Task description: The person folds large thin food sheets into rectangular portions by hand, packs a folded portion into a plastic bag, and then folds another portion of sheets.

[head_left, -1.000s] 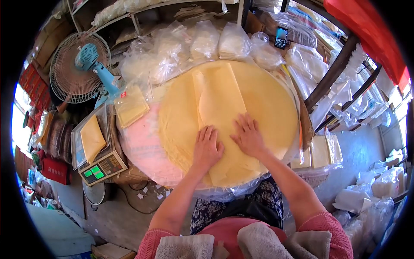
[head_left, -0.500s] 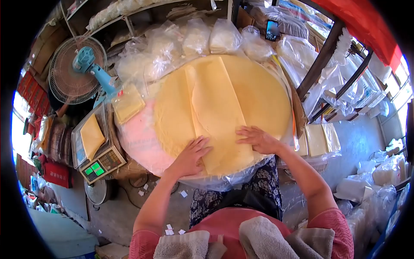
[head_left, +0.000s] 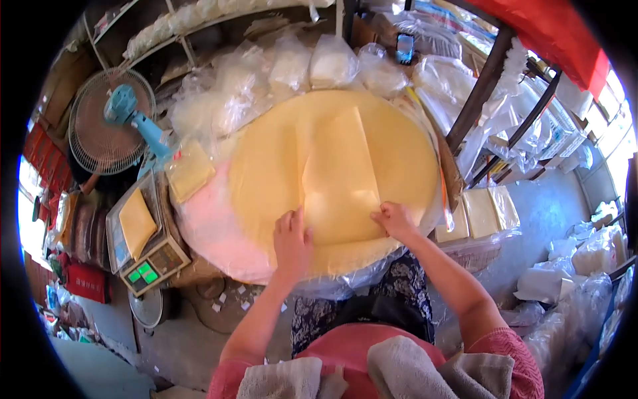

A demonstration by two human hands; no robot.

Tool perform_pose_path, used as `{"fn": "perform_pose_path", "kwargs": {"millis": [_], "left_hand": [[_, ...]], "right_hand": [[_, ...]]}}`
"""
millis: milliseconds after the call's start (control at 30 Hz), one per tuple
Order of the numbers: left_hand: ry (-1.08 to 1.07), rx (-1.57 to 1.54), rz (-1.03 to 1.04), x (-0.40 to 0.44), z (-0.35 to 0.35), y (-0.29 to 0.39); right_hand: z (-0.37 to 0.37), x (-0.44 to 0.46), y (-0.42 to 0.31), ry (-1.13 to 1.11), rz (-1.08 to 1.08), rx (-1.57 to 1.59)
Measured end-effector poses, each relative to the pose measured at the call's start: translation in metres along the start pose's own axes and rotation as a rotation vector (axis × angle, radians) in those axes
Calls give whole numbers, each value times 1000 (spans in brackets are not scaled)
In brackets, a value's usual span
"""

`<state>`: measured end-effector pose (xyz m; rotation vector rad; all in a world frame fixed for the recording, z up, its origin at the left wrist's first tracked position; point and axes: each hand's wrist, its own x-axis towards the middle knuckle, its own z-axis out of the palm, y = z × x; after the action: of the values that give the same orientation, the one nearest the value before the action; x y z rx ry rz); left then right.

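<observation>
I'd call this a folding step: the yellow sheet (head_left: 340, 163) lies atop the round stack (head_left: 407, 163), its right edge pinched in the right hand (head_left: 397, 221). The left hand (head_left: 292, 241) sits at the opposite edge, grip unclear from here. The next move calls for even edges.

Single head-worn view, near, forward and down

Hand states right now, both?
Left hand: open, fingers at left edge of folded sheet.
Right hand: closed, seemingly pinching the sheet's right edge.
</observation>
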<state>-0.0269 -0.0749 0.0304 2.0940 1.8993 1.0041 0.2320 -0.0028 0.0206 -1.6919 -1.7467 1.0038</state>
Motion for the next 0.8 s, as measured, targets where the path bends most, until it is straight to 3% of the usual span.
{"fn": "perform_pose_path", "kwargs": {"millis": [33,100,200,300,400,533,633,733,800], "left_hand": [[88,105,181,2,5,4],[-30,179,243,5,10,20],[-120,274,229,-1,29,15],[-162,306,189,-3,36,13],[-182,275,157,-1,35,17],[-339,279,69,17,22,27],[-131,132,217,45,10,31],[-138,-43,192,76,25,-6],[44,-68,180,105,24,-14]], "right_hand": [[-3,1,-6,-13,24,-6],[-7,-5,-18,-56,86,-19],[-7,-6,-24,104,-257,-441],[0,-14,-47,214,-567,-447],[17,-8,-36,87,-795,-610],[29,-3,-18,21,-744,-728],[25,-2,-21,-6,-736,-659],[8,16,-26,-161,-719,-595],[-8,48,-27,-75,-612,-214]]}}
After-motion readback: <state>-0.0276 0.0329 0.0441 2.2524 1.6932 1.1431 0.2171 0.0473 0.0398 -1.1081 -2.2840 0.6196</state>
